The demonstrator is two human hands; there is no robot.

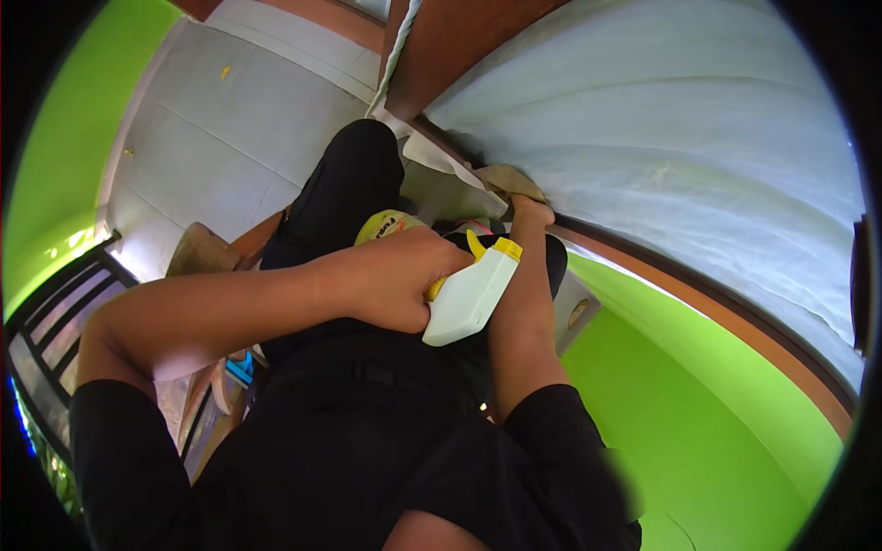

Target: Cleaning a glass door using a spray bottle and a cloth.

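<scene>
My left hand grips the neck of a spray bottle, its white spray head tilted and its yellow trigger and nozzle towards the upper right. Part of the yellow-labelled bottle body shows behind the hand. Further right, my right hand is on a tan cloth at the lower edge of the brown-framed window pane. The fingertips of that hand are hidden.
A brown wooden frame post rises beside the pane, with a pale twisted cord along it. A black slatted metal rack or bench and wooden furniture stand at left. Green walls flank the tiled floor.
</scene>
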